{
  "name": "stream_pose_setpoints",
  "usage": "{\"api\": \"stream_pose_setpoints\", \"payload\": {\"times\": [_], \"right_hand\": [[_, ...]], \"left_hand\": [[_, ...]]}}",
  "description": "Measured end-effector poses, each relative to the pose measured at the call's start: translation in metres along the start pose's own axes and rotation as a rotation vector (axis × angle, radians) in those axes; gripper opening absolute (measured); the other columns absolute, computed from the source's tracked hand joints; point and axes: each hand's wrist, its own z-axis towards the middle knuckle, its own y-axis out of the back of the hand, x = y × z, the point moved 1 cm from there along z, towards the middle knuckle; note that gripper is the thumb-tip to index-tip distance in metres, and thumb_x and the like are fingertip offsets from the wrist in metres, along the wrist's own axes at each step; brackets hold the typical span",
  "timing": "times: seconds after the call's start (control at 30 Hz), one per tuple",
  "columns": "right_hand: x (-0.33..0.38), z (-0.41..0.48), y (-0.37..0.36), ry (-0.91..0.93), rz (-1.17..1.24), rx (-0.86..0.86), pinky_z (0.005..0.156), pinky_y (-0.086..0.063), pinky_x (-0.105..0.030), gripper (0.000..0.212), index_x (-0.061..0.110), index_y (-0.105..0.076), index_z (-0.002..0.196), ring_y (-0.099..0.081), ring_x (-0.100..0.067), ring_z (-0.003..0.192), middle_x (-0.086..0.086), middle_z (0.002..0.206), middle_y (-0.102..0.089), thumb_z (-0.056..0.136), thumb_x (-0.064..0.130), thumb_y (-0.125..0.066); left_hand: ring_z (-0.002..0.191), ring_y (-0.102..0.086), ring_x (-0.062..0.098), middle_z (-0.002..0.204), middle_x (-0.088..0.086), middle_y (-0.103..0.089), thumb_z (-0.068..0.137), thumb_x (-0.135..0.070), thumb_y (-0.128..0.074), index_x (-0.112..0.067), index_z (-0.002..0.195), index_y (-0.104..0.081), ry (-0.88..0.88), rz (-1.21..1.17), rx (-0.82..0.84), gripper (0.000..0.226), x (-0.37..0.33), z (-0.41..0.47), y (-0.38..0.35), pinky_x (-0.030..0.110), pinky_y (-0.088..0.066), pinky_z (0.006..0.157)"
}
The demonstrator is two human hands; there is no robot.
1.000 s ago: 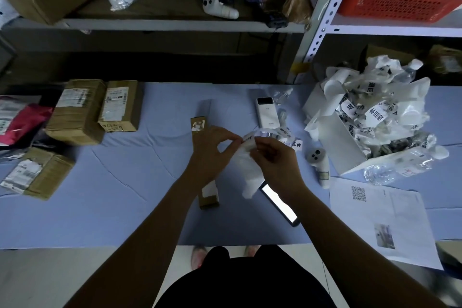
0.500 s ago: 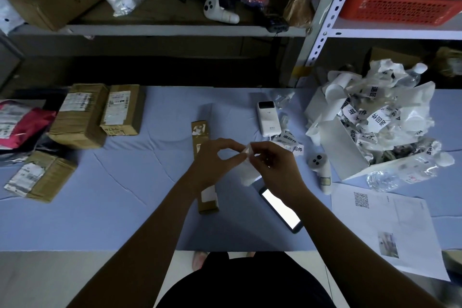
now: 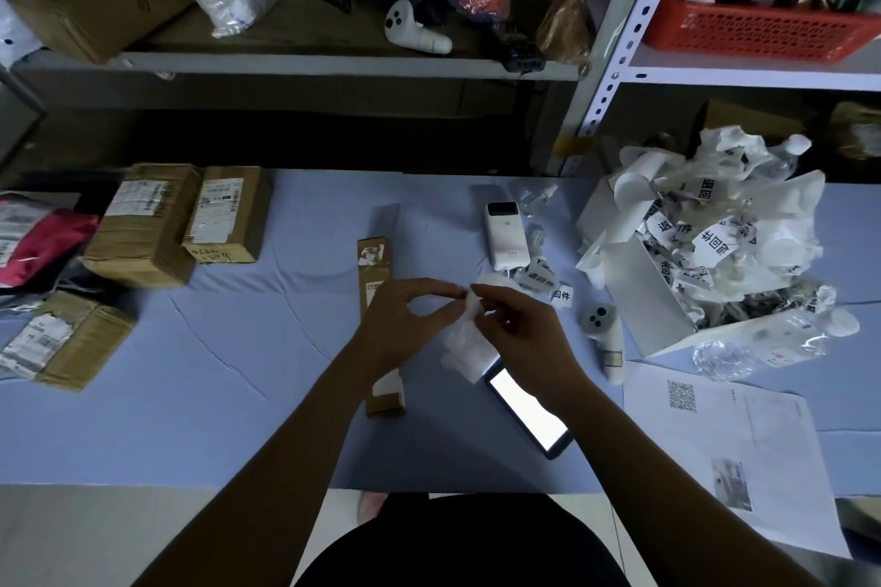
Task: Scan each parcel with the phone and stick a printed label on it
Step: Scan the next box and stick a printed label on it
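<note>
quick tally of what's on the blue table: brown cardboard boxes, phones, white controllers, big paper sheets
brown cardboard boxes: 4
phones: 1
white controllers: 1
big paper sheets: 1
total: 7

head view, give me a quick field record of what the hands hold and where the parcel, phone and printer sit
left hand: pinches the top of the label
right hand: pinches the same label top
label: white, hanging between the hands, not on a parcel
long cardboard box: lies flat, partly hidden by left hand
phone: face up, screen lit, near right wrist
label printer: on blue tablecloth beyond the hands
</note>
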Motion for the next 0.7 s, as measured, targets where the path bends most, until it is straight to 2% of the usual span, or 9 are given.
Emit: {"api": "stream_pose_setpoints", "payload": {"times": [0.07,0.13,0.2,0.37,0.43,0.5,0.6,0.7], "right_hand": [[0.0007,-0.0003,0.0005,0.018,-0.001,0.012,0.082,-0.058,-0.041,0.036,0.029,-0.073,0.12,-0.068,-0.019,0.085,0.008,0.101,-0.074,0.095,0.004,-0.067],[0.0028,-0.0007,0.0008,0.026,-0.002,0.014,0.08,-0.059,-0.042,0.035,0.038,-0.074,0.114,-0.068,-0.013,0.081,0.014,0.1,-0.075,0.094,0.009,-0.069],[0.005,-0.0017,0.0005,0.033,0.029,-0.012,0.083,-0.06,-0.044,0.035,0.043,-0.075,0.106,-0.071,-0.012,0.085,0.014,0.098,-0.076,0.092,0.011,-0.072],[0.0053,-0.0043,0.0036,0.028,0.145,-0.078,0.083,-0.056,-0.039,0.029,0.033,-0.072,0.104,-0.075,-0.011,0.095,0.007,0.096,-0.079,0.089,0.009,-0.077],[0.0055,-0.0045,0.0052,0.033,0.149,-0.071,0.083,-0.056,-0.038,0.029,0.034,-0.07,0.104,-0.075,-0.013,0.095,0.005,0.095,-0.079,0.089,0.01,-0.077],[0.0051,-0.0045,0.0057,0.039,0.137,-0.078,0.084,-0.057,-0.039,0.025,0.031,-0.069,0.102,-0.075,-0.014,0.095,0.004,0.093,-0.079,0.089,0.012,-0.078],[0.0055,-0.005,0.004,0.067,0.108,-0.104,0.085,-0.058,-0.036,0.018,0.019,-0.066,0.1,-0.074,-0.015,0.093,0.003,0.091,-0.076,0.088,0.013,-0.079],[0.0091,-0.0056,0.0025,0.133,0.077,-0.106,0.086,-0.058,-0.031,0.015,0.012,-0.064,0.095,-0.073,-0.019,0.092,0.003,0.089,-0.071,0.089,0.01,-0.078]], "left_hand": [[0.101,-0.065,-0.008,0.102,-0.03,-0.071,0.083,-0.032,-0.08,-0.037,0.109,-0.073,-0.048,0.056,0.02,0.027,-0.0034,-0.0021,-0.0044,0.005,-0.046,0.086],[0.105,-0.066,-0.003,0.11,-0.019,-0.073,0.084,-0.036,-0.08,-0.028,0.117,-0.074,-0.054,0.09,0.029,0.034,-0.0049,-0.002,-0.0064,0.014,-0.051,0.093],[0.102,-0.067,-0.001,0.11,-0.011,-0.075,0.086,-0.034,-0.077,-0.024,0.116,-0.075,-0.074,0.113,0.035,0.031,-0.0063,-0.0003,-0.0059,0.019,-0.053,0.093],[0.092,-0.069,0.004,0.103,-0.002,-0.076,0.094,-0.027,-0.069,-0.022,0.11,-0.076,-0.17,0.211,0.131,0.018,-0.0095,-0.0006,-0.0089,0.013,-0.05,0.083],[0.089,-0.069,0.006,0.104,0.0,-0.076,0.096,-0.027,-0.066,-0.016,0.114,-0.076,-0.168,0.255,0.155,0.023,-0.0066,0.0004,-0.0099,0.015,-0.05,0.082],[0.091,-0.069,0.003,0.107,-0.006,-0.076,0.096,-0.032,-0.065,-0.023,0.116,-0.076,-0.119,0.22,0.153,0.025,-0.0043,0.0013,-0.0082,0.017,-0.051,0.085],[0.098,-0.069,0.003,0.108,-0.013,-0.075,0.097,-0.031,-0.065,-0.032,0.114,-0.075,-0.09,0.184,0.152,0.02,-0.002,0.0018,-0.0086,0.02,-0.052,0.09],[0.099,-0.067,-0.004,0.101,-0.028,-0.073,0.095,-0.029,-0.067,-0.054,0.104,-0.07,-0.063,0.1,0.133,0.027,-0.006,-0.0005,-0.008,0.011,-0.05,0.087]]}}
